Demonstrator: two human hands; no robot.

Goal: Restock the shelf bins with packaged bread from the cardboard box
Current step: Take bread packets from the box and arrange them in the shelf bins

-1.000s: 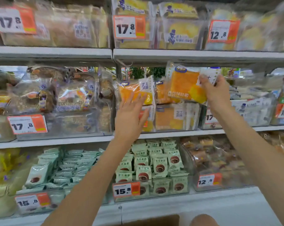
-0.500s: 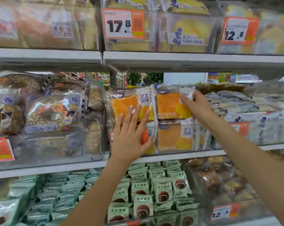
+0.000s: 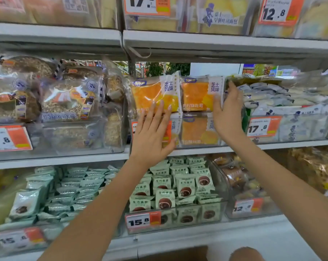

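- The right-hand bread pack (image 3: pixel 200 95) stands upright at the top of the clear bin (image 3: pixel 197 142) on the middle shelf (image 3: pixel 272 145), beside its twin, the left-hand bread pack (image 3: pixel 155 95); more orange packs show through the bin wall beneath them.
- The right hand (image 3: pixel 228 112) lies against that pack's right edge, fingers fairly straight; whether its grip pinches the wrapper or only presses it, I cannot tell.
- The left hand (image 3: pixel 152 132) has a spread grip, flat on the lower front of the left-hand pack and the bin's face, holding nothing.
- Risk: both top packs rise above the bin's front wall, so once the hands leave they could tip forward and fall, perhaps onto the green snack packets (image 3: pixel 180 185) on the shelf below.
- Risk: a hard push from the right could crush the soft bread or shove the neighbouring pack askew.
- Just right of the bin, a heap of grey-white packets (image 3: pixel 278 95) crowds the right hand's wrist; left of it sit seeded loaves (image 3: pixel 69 98).
- The upper shelf (image 3: pixel 215 41) hangs close overhead, leaving little room to stack higher.
- A brown edge, probably the cardboard box (image 3: pixel 178 254), shows at the bottom.
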